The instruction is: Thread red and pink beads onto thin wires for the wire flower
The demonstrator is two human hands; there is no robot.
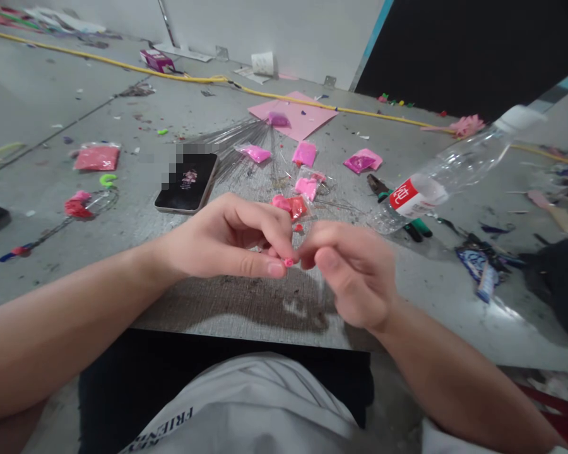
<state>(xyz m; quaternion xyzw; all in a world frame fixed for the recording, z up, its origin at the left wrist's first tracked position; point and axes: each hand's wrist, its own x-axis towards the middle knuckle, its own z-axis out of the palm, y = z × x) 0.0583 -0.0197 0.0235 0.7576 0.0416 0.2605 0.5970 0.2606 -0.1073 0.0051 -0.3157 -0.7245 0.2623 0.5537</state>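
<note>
Near the table's front edge, my left hand (236, 236) pinches a tiny pink piece of what looks like modelling clay (289, 262) between thumb and finger. Close on its right is my right hand (353, 271), slightly blurred, its fingers bent and the thumb standing apart from them. The right fingertips are right beside the pink piece; whether they touch it I cannot tell. Just beyond the hands lie a red packet (299, 207) and a pink lump in clear wrap (307, 188).
A phone (187, 183) lies left of several pink packets and a bundle of thin wires (236, 135). On the right, a clear plastic bottle (473, 157) leans over green-handled pliers (414, 230). A yellow cable (170, 75) crosses the back.
</note>
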